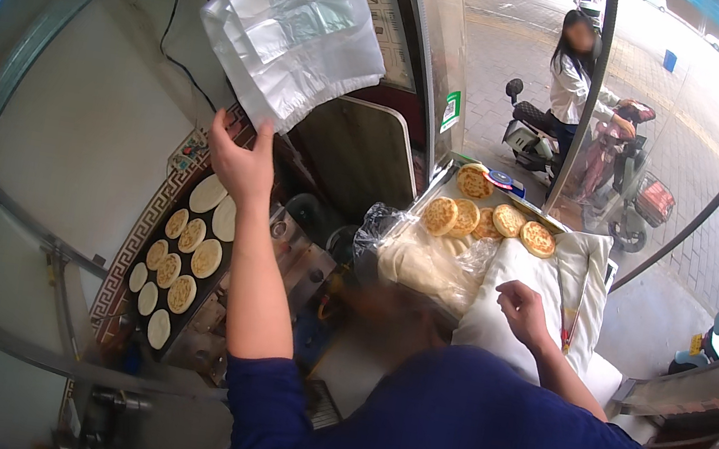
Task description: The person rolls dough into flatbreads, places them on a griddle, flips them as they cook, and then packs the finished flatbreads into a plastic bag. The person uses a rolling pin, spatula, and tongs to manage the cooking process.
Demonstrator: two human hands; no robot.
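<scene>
My left hand (242, 156) is raised at the lower edge of a hanging bundle of clear plastic bags (298, 31), fingers apart; whether the fingertips touch a bag is hard to tell. My right hand (523, 314) is loosely curled over a white cloth (505, 283), and nothing shows in it. Browned round flatbreads (508, 220) lie on a tray beyond the cloth, beside a clear plastic sheet (424, 263). Metal tongs (569, 314) with red on them rest on the cloth. Below my left hand, several more flatbreads (191, 235) lie on a black griddle (163, 327).
A metal-framed window post (430, 45) stands behind the tray. Outside, a person (571, 82) holds the handlebars of a scooter (535, 139). A blue round item (506, 181) sits at the tray's far edge. A dark cable (180, 66) hangs along the left wall.
</scene>
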